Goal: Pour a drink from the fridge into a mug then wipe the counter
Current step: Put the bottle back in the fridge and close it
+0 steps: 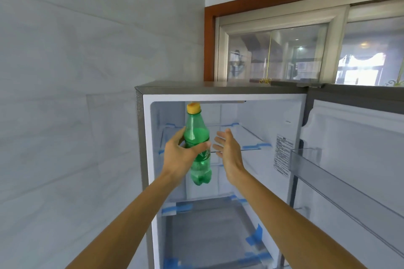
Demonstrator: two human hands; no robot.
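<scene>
A green plastic drink bottle point(196, 135) with a yellow cap stands upright in the air in front of the open fridge point(225, 90). My left hand point(181, 155) is wrapped around the bottle's middle, over the label. Just right of the bottle, my right hand point(228, 149) is open with fingers spread, palm facing the bottle, not touching it. The fridge's upper compartment behind the bottle holds glass shelves point(251, 137) fixed with blue tape. No mug or counter is in view.
The fridge door point(354, 159) is swung open to the right, with a clear door rack. A grey tiled wall point(76, 94) fills the left. Above the fridge is a window point(284, 54) in a brown wooden frame.
</scene>
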